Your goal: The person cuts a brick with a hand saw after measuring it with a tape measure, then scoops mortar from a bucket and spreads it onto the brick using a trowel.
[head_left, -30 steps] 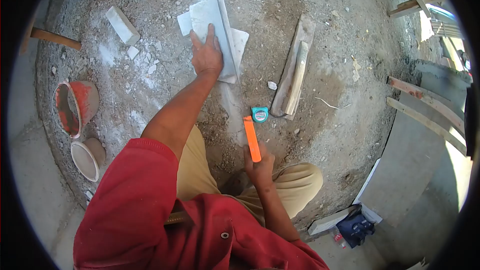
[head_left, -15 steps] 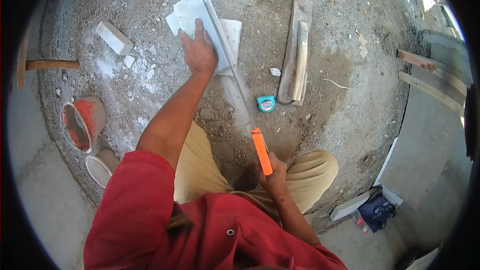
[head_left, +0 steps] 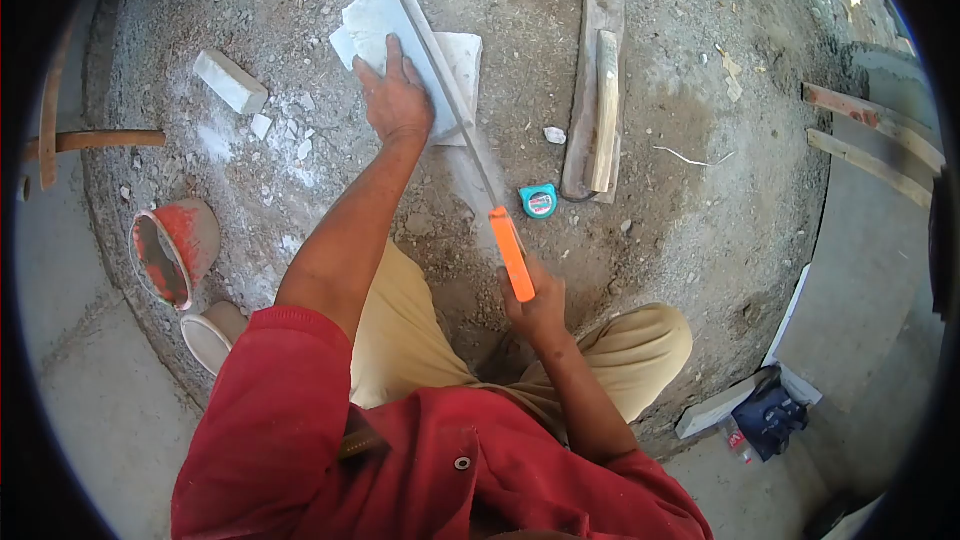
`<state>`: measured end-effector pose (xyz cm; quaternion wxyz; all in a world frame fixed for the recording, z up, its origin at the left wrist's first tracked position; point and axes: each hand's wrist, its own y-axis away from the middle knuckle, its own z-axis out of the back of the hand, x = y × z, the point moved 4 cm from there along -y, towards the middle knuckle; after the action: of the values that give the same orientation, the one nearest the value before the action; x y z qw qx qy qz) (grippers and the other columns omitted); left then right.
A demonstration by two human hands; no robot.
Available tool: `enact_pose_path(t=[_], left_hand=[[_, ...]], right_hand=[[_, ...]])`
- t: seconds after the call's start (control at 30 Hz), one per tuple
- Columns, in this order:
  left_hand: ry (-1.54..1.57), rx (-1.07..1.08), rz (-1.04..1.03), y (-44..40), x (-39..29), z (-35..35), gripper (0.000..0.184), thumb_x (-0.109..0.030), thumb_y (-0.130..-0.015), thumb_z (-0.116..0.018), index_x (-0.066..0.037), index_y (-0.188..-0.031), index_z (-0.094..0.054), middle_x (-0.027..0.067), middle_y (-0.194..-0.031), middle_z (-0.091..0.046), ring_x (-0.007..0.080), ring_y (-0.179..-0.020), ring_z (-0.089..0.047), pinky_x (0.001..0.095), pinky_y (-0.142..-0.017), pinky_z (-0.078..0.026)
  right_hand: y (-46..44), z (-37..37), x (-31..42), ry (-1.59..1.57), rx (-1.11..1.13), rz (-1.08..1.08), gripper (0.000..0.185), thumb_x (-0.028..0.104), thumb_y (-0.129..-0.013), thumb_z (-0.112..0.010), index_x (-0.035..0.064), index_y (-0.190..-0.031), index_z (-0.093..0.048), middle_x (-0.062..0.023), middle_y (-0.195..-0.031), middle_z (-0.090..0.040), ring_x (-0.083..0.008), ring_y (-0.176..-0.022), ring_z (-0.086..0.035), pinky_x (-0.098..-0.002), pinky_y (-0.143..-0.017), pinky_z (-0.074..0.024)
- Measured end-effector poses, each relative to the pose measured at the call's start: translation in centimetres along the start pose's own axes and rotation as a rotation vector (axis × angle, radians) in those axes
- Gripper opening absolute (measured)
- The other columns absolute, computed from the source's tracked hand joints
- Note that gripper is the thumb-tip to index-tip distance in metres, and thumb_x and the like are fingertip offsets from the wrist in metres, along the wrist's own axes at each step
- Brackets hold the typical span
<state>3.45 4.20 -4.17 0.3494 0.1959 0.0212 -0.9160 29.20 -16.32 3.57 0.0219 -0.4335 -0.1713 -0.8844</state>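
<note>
My right hand (head_left: 538,305) is wrapped round the orange handle of a hand saw (head_left: 512,252). The saw's long blade runs away from me along the right part of a pale white block (head_left: 378,18). My left hand (head_left: 396,100) lies on top of that block with its fingers stretched out, pressing on it. Beneath, another white slab (head_left: 462,60) sticks out on the right. White dust lies on the ground at the far end of the blade.
A teal tape measure (head_left: 538,201) lies right of the saw, near a wooden float (head_left: 606,110). On the left are a smaller white block (head_left: 231,81), white chips, a red-stained bucket (head_left: 196,240) and a second container (head_left: 215,332). Boards (head_left: 870,130) stand at the right.
My right hand has pushed the saw forward, away from me, so the handle sits farther up and slightly left. My left hand stays on the block. The view has shifted slightly.
</note>
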Motion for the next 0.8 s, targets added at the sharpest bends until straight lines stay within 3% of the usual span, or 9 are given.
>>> enact_pose_path(t=[0.07, 0.17, 0.3, 0.4, 0.53, 0.63, 0.7, 0.8], left_hand=[[-0.002, -0.021, -0.026, -0.3, 0.4, -0.6, 0.048, -0.038, -0.106, -0.045, -0.037, -0.154, -0.044, 0.0296, -0.158, -0.03, 0.0468, -0.124, -0.058, 0.0518, -0.099, -0.052], [-0.009, -0.018, -0.027, -0.1, -0.2, -0.2, 0.048, -0.037, -0.106, -0.045, -0.036, -0.154, -0.045, 0.0292, -0.159, -0.029, 0.0467, -0.125, -0.057, 0.0514, -0.1, -0.052], [0.013, -0.018, -0.018, -0.3, 0.3, -0.6, 0.047, -0.037, -0.106, -0.045, -0.035, -0.153, -0.047, 0.0291, -0.159, -0.029, 0.0461, -0.129, -0.055, 0.0501, -0.103, -0.05], [0.001, 0.002, -0.004, 0.0, 0.3, -0.3, 0.047, -0.037, -0.106, -0.045, -0.035, -0.153, -0.046, 0.0283, -0.16, -0.029, 0.0455, -0.132, -0.052, 0.0495, -0.104, -0.05], [0.02, 0.017, 0.013, -0.5, -0.2, 0.1, 0.048, -0.037, -0.105, -0.046, -0.037, -0.154, -0.045, 0.0274, -0.161, -0.027, 0.0466, -0.132, -0.052, 0.0511, -0.103, -0.05], [0.021, -0.016, -0.001, 0.1, 0.9, -0.9, 0.049, -0.037, -0.105, -0.047, -0.038, -0.154, -0.043, 0.0279, -0.161, -0.027, 0.0474, -0.129, -0.053, 0.0522, -0.101, -0.052], [0.023, -0.103, -0.032, -0.6, 0.6, -1.0, 0.05, -0.036, -0.105, -0.047, -0.039, -0.154, -0.043, 0.0283, -0.16, -0.026, 0.0479, -0.128, -0.054, 0.0527, -0.099, -0.053], [0.027, -0.037, 0.0, 0.0, 0.3, -0.5, 0.048, -0.034, -0.104, -0.051, -0.037, -0.152, -0.047, 0.0282, -0.158, -0.03, 0.0482, -0.122, -0.057, 0.0522, -0.093, -0.056]], right_hand=[[-8.6, -0.9, 4.1, 0.0, -0.031, 0.048, 0.024, 0.02, -0.089, -0.074, 0.0043, -0.105, -0.063, -0.022, -0.079, -0.065, -0.0467, -0.072, -0.064, -0.0525, -0.061, -0.0501], [-8.9, -1.2, 5.1, 0.034, -0.06, 0.041, 0.022, 0.02, -0.089, -0.074, 0.0051, -0.101, -0.062, -0.0229, -0.08, -0.066, -0.0478, -0.073, -0.064, -0.0546, -0.061, -0.0494], [2.5, 3.0, 4.6, 0.042, 0.059, -0.1, 0.026, 0.022, -0.09, -0.074, 0.0064, -0.104, -0.059, -0.0199, -0.078, -0.067, -0.0474, -0.072, -0.065, -0.0561, -0.06, -0.0491], [-2.4, 2.8, 7.8, 0.075, 0.145, -0.16, 0.032, 0.022, -0.091, -0.073, 0.0049, -0.112, -0.057, -0.0217, -0.087, -0.068, -0.0477, -0.079, -0.066, -0.0543, -0.066, -0.0519], [-10.3, 2.0, 10.9, -0.149, 0.009, 0.089, 0.042, 0.027, -0.093, -0.072, 0.0029, -0.12, -0.052, -0.0292, -0.103, -0.066, -0.0482, -0.09, -0.066, -0.0557, -0.07, -0.0512], [-7.0, 3.2, 11.4, -0.097, 0.056, 0.238, 0.053, 0.023, -0.094, -0.07, 0.0017, -0.134, -0.045, -0.0325, -0.114, -0.062, -0.0501, -0.097, -0.064, -0.0572, -0.074, -0.0511], [-2.3, 4.8, 10.7, 0.034, 0.057, 0.141, 0.05, 0.019, -0.098, -0.063, 0.003, -0.141, -0.044, -0.0287, -0.109, -0.066, -0.0496, -0.091, -0.066, -0.0515, -0.079, -0.0536], [-1.1, 4.6, 11.6, 0.06, 0.019, 0.072, 0.045, 0.018, -0.099, -0.061, 0.0033, -0.138, -0.046, -0.0294, -0.106, -0.067, -0.052, -0.087, -0.065, -0.0535, -0.074, -0.0535]])
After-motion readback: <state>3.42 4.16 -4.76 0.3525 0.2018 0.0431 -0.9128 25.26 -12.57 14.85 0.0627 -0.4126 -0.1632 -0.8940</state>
